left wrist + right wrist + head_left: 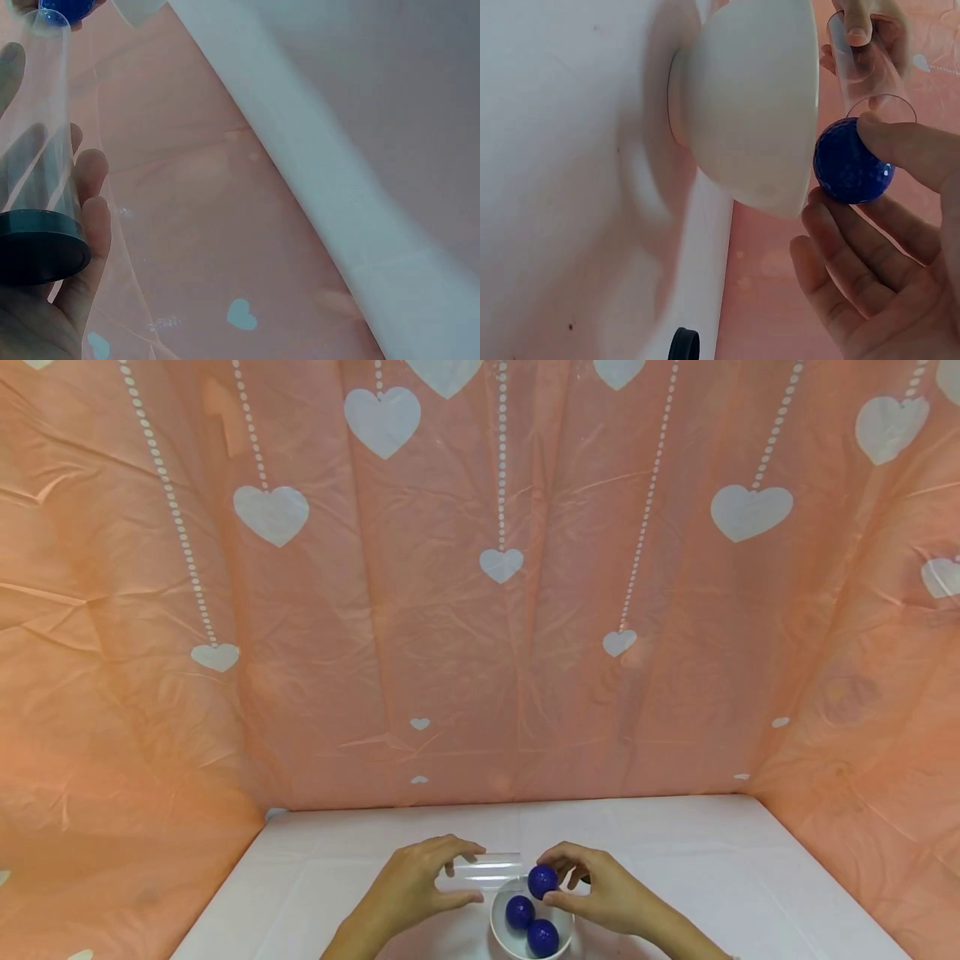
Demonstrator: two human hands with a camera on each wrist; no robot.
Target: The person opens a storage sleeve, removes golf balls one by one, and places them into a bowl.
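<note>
A clear tube (pixel 487 870) with a black end cap (pixel 43 247) lies sideways in my left hand (pixel 416 885), gripped between thumb and fingers. Its uncapped end points toward my right hand (pixel 600 887). Between thumb and fingertips, that hand pinches a dark blue ball (pixel 542 882) right by the tube's mouth, over the rim of a white bowl (pixel 754 112). Inside the bowl sit two more blue balls, one (pixel 520 912) farther back and another (pixel 543 937) closer to me. Whether the pinched ball touches the tube's rim, I cannot tell.
A black round lid (pixel 683 346) stands on the white tabletop (pixel 337 843), partly hidden behind my right hand in the head view. Orange-pink sheeting (pixel 450 652) with white hearts encloses the table at the back and both sides.
</note>
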